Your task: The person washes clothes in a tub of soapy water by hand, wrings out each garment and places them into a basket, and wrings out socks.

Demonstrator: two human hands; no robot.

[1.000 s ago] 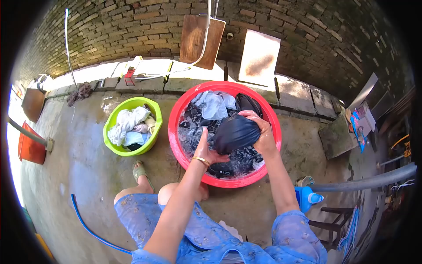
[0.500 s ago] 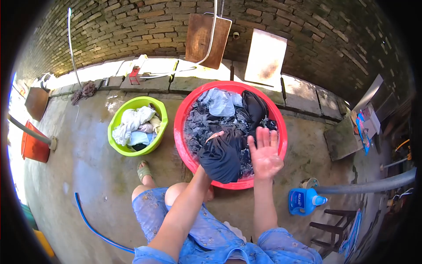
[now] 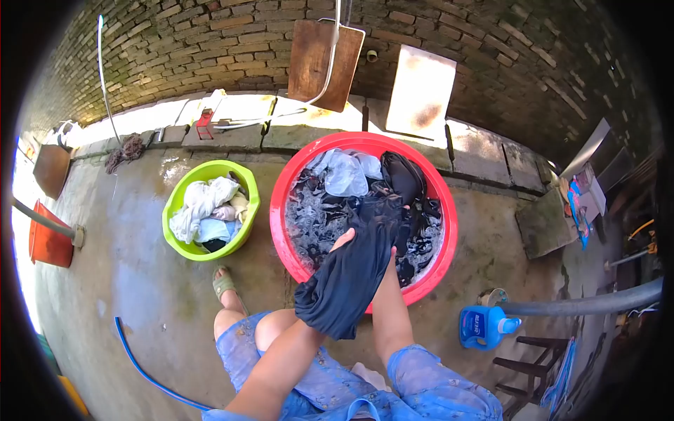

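Note:
A wet dark garment (image 3: 340, 288) is draped over my left forearm and stretches up above the wash water. Only part of my left hand (image 3: 344, 240) shows at its edge, where it holds the cloth. My right hand (image 3: 394, 252) is on the other side of the same garment, gripping it, with most of its fingers hidden behind the fabric. Both hands are over the near half of a large red basin (image 3: 279, 231). In the basin, dark clothes (image 3: 312, 210) lie in sudsy water, with a pale blue cloth (image 3: 345, 175) and a black bundle (image 3: 404, 179) at the far side.
A lime-green basin (image 3: 172, 235) of light clothes stands left of the red one. A blue detergent bottle (image 3: 481, 328), a grey pipe (image 3: 583, 305) and a dark stool (image 3: 530, 365) are on the right. Boards lean against the brick wall (image 3: 239, 42); a blue hose (image 3: 151, 379) lies left.
My right hand, spread open and bare before, has come left onto the garment. The garment has stretched out, hanging lower along my left forearm and reaching further up over the basin.

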